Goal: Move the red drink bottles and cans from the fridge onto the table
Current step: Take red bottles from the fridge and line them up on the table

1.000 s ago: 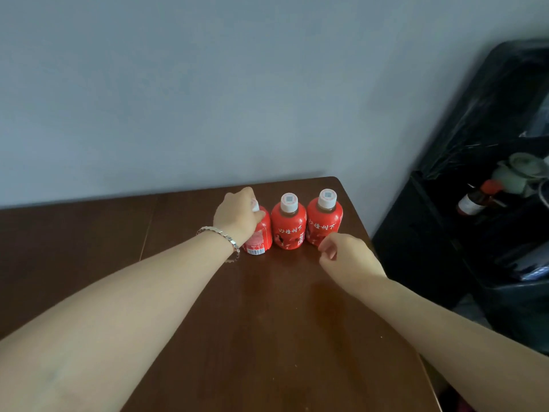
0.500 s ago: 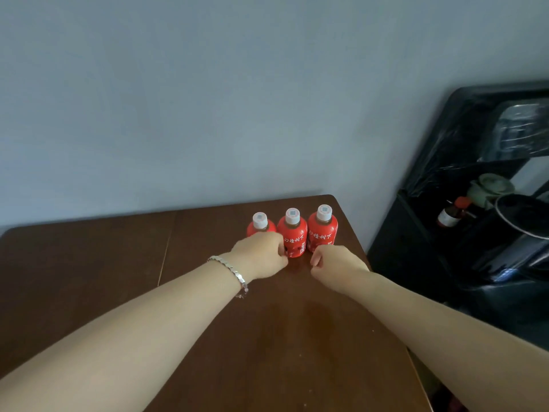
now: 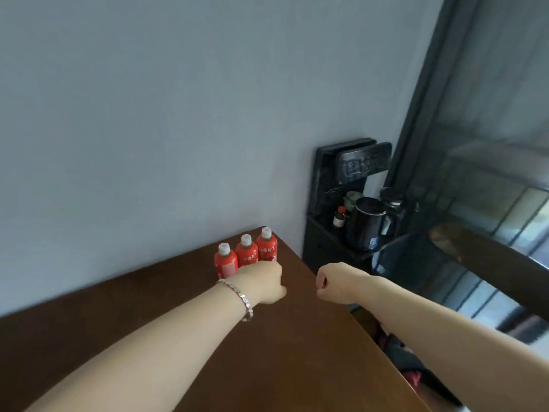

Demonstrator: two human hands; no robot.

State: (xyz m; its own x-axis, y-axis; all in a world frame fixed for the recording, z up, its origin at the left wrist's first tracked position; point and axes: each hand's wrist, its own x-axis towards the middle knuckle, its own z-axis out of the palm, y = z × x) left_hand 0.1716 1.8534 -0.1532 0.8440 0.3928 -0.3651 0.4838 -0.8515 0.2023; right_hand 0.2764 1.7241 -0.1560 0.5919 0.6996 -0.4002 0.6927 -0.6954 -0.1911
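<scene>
Three red drink bottles stand upright in a row at the far right corner of the dark brown wooden table, close to the wall. The left bottle has a white screw cap and a red wrap with a pale panel turned toward the viewer. The middle bottle and the right bottle have the same white caps and show white characters on their red wraps. The bottles stand side by side, touching or nearly so. The right bottle stands nearest the table's right edge. All caps are on. The bases of the middle and right bottles are hidden behind the left hand.
</scene>
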